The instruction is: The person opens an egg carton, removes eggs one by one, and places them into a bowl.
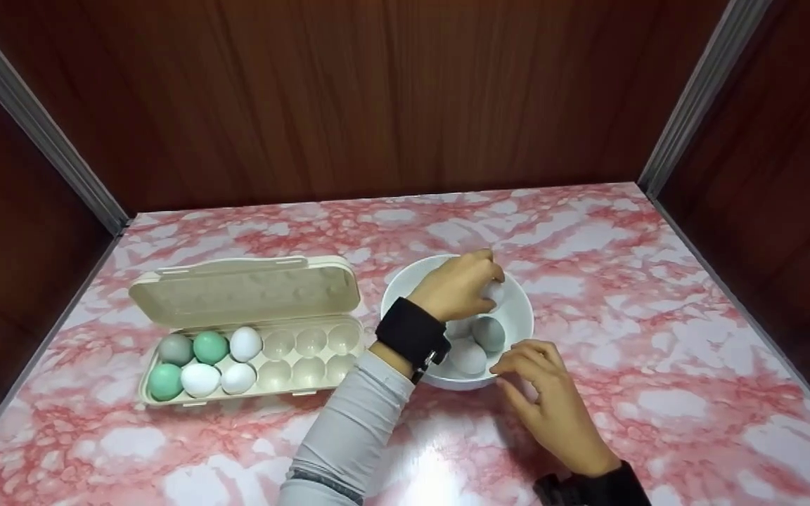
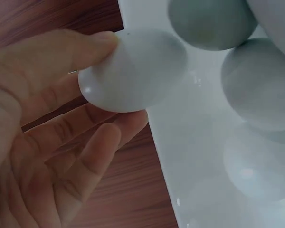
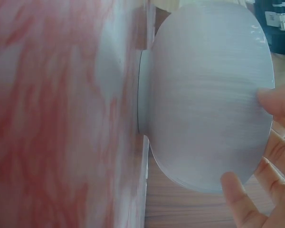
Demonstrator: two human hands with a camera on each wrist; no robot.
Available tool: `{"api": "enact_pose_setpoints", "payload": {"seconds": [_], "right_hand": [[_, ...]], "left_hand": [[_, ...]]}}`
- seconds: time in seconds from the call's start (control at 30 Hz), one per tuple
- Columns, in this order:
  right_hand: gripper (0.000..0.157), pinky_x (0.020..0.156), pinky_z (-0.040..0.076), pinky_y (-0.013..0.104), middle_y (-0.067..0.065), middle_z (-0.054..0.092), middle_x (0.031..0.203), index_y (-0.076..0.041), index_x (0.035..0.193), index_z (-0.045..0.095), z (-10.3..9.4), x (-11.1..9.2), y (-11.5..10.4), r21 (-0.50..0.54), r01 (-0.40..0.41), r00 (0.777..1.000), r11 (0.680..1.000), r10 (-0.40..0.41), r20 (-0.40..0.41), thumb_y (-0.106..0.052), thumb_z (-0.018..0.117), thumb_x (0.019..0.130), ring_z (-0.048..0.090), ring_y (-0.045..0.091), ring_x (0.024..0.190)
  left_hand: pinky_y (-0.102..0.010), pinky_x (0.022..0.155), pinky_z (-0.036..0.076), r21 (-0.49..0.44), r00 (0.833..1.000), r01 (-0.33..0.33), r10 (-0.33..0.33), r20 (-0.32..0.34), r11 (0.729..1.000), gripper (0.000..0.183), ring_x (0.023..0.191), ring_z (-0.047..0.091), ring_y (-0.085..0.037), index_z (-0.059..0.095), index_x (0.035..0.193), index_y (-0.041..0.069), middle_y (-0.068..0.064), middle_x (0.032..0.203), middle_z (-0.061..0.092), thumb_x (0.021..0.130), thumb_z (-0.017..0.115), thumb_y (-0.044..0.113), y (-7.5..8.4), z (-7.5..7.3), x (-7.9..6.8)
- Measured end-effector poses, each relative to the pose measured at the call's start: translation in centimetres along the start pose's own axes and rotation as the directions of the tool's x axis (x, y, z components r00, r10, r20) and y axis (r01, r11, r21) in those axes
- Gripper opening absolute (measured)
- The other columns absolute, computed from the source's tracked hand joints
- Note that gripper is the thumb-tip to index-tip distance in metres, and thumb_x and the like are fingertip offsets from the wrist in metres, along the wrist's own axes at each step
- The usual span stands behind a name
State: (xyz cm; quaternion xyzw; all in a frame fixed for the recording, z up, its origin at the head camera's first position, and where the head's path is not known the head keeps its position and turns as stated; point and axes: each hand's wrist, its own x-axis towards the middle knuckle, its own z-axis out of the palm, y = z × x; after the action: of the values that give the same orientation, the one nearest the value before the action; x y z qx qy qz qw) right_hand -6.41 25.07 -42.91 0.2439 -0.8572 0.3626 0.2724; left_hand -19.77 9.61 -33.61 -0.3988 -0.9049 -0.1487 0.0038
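My left hand (image 1: 458, 284) reaches over the white bowl (image 1: 521, 309) and pinches a white egg (image 2: 133, 71) between thumb and fingers. In the left wrist view the egg is near the bowl's rim. Inside the bowl lie several more eggs, among them a grey-green egg (image 1: 489, 334) and a white egg (image 1: 467, 356); my left hand and wrist hide part of the bowl. My right hand (image 1: 549, 400) is at the bowl's near right side, fingers loosely bent. In the right wrist view its fingertips (image 3: 232, 178) seem to touch the bowl's outer wall.
To the left, a beige egg carton (image 1: 310, 393) stands with its lid (image 1: 250, 292) raised. Its left cups hold green eggs (image 1: 210, 347), white eggs (image 1: 200, 380) and a grey egg (image 1: 176, 348). Dark wood panels (image 1: 377, 98) enclose the red-and-white marbled table (image 1: 672, 337).
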Motion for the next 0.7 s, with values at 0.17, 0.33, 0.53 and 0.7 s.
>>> {"api": "enact_pose_setpoints", "payload": {"seconds": [0.17,0.33,0.53,0.7], "right_hand": [[0.029,0.1,0.035,0.016,-0.008,0.069,0.099,-0.015,0.092,0.07,0.0,0.0,0.0,-0.017,-0.009,1.0,1.0,0.009,0.0,0.007,0.079,0.075,0.052,0.017,0.11],[0.029,0.1,0.035,0.016,-0.012,0.067,0.099,-0.016,0.093,0.07,0.1,-0.1,0.0,-0.018,-0.033,0.999,0.999,0.033,0.01,0.006,0.079,0.076,0.052,0.016,0.111],[0.028,0.102,0.035,0.016,-0.007,0.069,0.099,-0.016,0.093,0.071,0.1,-0.2,0.1,-0.016,-0.032,0.999,0.999,0.032,0.018,0.005,0.079,0.076,0.053,0.017,0.111],[0.028,0.103,0.035,0.016,-0.002,0.07,0.1,-0.016,0.093,0.071,0.0,-0.3,0.2,-0.01,-0.026,1.0,1.0,0.026,0.015,0.005,0.078,0.076,0.053,0.018,0.112]], "left_hand": [[-0.031,0.08,0.053,0.002,0.999,0.035,-0.035,0.004,0.999,0.028,0.092,0.065,-0.02,0.073,0.112,0.009,-0.007,0.114,0.062,0.085,0.075,0.015,0.1,0.5,0.4],[-0.032,0.076,0.053,-0.002,0.998,0.056,-0.056,0.007,0.998,0.026,0.088,0.064,-0.021,0.073,0.109,0.009,-0.008,0.113,0.062,0.084,0.075,0.013,0.0,1.1,0.9],[-0.029,0.07,0.048,0.0,0.995,0.089,-0.089,0.046,0.996,0.023,0.082,0.059,-0.018,0.074,0.106,0.009,-0.008,0.113,0.064,0.083,0.077,0.013,-0.2,1.9,1.3],[-0.031,0.072,0.048,0.008,0.994,0.095,-0.095,0.047,0.995,0.022,0.083,0.056,-0.017,0.074,0.104,0.009,-0.007,0.106,0.063,0.082,0.077,0.013,-0.2,2.4,1.5]]}}
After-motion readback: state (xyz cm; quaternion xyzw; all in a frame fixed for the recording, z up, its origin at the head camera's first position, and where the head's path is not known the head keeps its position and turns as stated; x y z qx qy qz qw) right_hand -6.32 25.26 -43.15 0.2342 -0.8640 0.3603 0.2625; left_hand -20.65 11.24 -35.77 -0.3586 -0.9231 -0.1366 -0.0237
